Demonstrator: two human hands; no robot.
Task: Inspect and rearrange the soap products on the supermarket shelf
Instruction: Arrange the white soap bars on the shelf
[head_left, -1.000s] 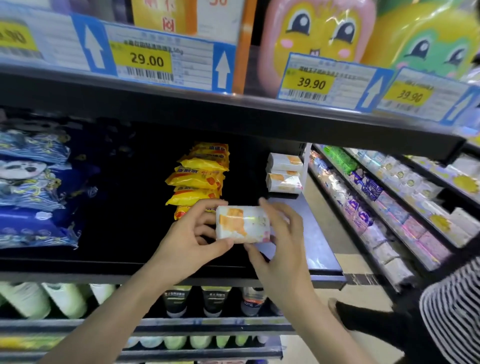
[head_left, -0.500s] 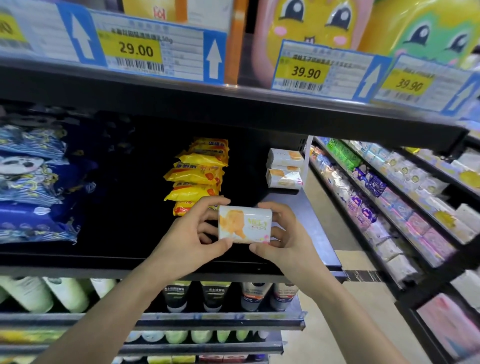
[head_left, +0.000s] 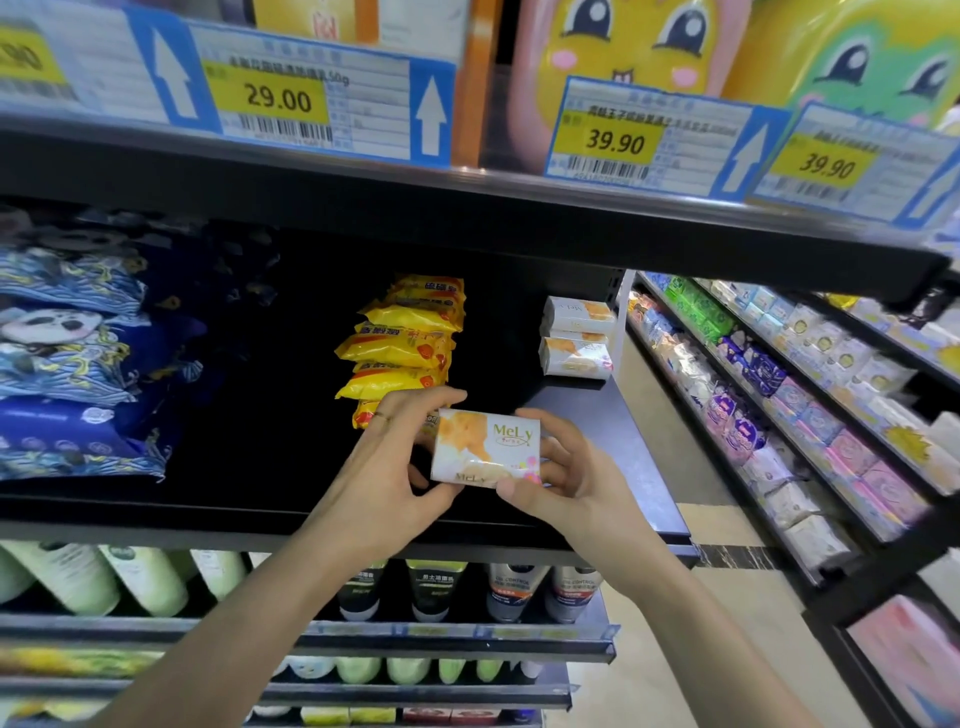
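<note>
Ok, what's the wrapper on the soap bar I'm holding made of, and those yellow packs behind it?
White-and-orange MeLy soap bar: probably glossy paper or film, with sharp folded box edges and a light sheen. Stacked yellow packs: likely thin plastic film, crinkled and shiny, with pillow-style ends.

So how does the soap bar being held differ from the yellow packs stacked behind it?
The held soap bar is a white, boxy packet marked MeLy; the yellow packs are soft, crinkly pouches. The bar is gripped between the left hand and right hand; the packs sit piled on the black shelf. Both carry orange print.
</note>
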